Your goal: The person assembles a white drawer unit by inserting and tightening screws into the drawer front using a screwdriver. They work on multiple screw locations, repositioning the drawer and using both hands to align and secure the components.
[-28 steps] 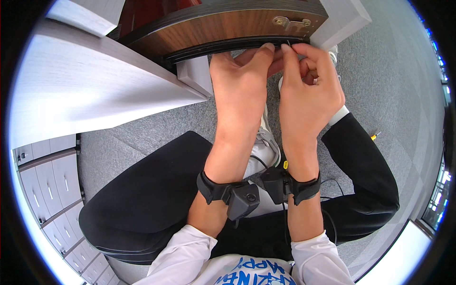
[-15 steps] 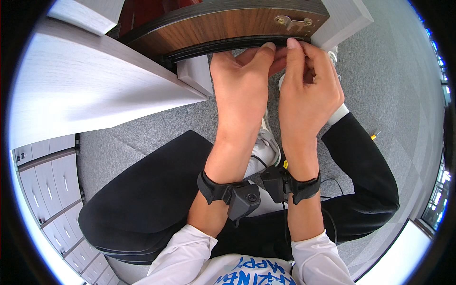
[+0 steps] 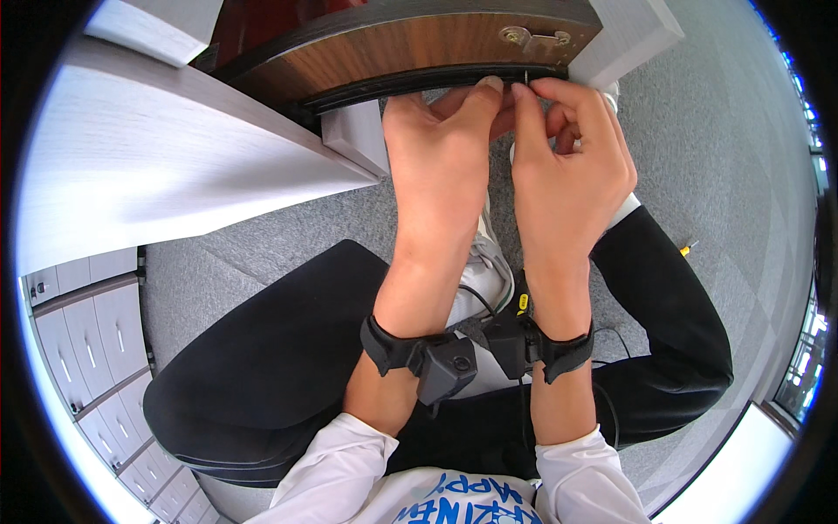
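A wood-grain panel (image 3: 419, 52) lies across the top of the view, with a black rail (image 3: 393, 86) along its near edge. My left hand (image 3: 441, 148) holds the rail, its thumb on the near edge and its other fingers curled below, partly hidden. Just to the right, my right hand (image 3: 567, 157) pinches a small, thin metal pin like a screw (image 3: 527, 78) between thumb and forefinger, against the rail. Its remaining fingers are curled in. A metal bracket (image 3: 534, 37) is fixed to the panel above these fingertips.
Pale boards (image 3: 201, 166) stand at the left, and another pale board (image 3: 633, 44) meets the panel's right end. My black-trousered legs (image 3: 262, 358) are folded on grey carpet (image 3: 698, 157). A small yellow-handled tool (image 3: 687, 250) lies at the right. Drawer cabinets (image 3: 92, 341) line the far left.
My right thumb has shifted slightly left and down, and the forefinger has stretched out. The thin metal pin now shows between them. My left hand keeps its hold on the rail.
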Demonstrator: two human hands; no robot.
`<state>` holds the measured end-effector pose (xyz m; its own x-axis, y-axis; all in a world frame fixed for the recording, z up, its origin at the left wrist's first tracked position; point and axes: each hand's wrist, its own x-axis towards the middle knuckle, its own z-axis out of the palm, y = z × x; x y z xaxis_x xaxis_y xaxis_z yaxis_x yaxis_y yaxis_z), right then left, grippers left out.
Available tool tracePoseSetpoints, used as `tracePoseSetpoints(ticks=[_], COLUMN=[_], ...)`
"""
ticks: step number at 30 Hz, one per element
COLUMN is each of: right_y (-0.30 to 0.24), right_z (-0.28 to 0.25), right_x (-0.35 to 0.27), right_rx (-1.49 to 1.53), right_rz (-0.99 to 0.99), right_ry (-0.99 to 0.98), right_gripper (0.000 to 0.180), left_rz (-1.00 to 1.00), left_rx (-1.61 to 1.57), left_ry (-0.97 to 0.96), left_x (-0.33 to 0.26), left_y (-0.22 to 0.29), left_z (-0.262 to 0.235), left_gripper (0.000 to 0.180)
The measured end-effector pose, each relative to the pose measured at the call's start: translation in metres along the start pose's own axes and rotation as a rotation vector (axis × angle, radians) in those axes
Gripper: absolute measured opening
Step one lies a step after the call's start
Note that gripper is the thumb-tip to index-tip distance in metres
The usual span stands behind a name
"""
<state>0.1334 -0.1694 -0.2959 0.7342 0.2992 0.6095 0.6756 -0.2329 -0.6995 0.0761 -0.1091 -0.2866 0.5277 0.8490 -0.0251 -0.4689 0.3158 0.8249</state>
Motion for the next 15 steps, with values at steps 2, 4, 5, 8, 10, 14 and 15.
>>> tracePoseSetpoints(ticks=[2, 4, 5, 8, 10, 14, 15], right_y=[-0.0001, -0.0006, -0.0006, -0.0001, 0.0003, -0.0003, -0.0009], right_z=[0.0001, 0.0007, 0.0010, 0.0021, 0.0031, 0.0071, 0.0086], right_x=[-0.0008, -0.0015, -0.0016, -0.0011, -0.0009, -0.0026, -0.0038], right_rx=[0.017, 0.041, 0.035, 0.022, 0.026, 0.010, 0.017], right_rz=[0.006, 0.009, 0.000, -0.018, -0.018, -0.009, 0.017], right_ry=[-0.001, 0.008, 0.012, 0.024, 0.032, 0.078, 0.084], right_gripper=[0.011, 0.011, 0.011, 0.012, 0.012, 0.012, 0.011], left_rz=[0.000, 0.005, 0.005, 0.018, 0.019, 0.004, 0.002], left_rx=[0.011, -0.001, -0.006, -0.023, -0.026, -0.027, -0.030], left_ry=[0.008, 0.001, -0.005, -0.023, -0.029, -0.023, -0.020], left_x=[0.0009, 0.0013, 0.0011, 0.0011, 0.0012, 0.0009, 0.0009], left_y=[-0.0005, -0.0001, 0.0001, 0.0004, 0.0007, 0.0015, 0.0014], left_z=[0.0008, 0.0009, 0.0009, 0.0018, 0.0024, 0.0026, 0.0026], left_gripper=[0.028, 0.028, 0.029, 0.026, 0.025, 0.025, 0.025])
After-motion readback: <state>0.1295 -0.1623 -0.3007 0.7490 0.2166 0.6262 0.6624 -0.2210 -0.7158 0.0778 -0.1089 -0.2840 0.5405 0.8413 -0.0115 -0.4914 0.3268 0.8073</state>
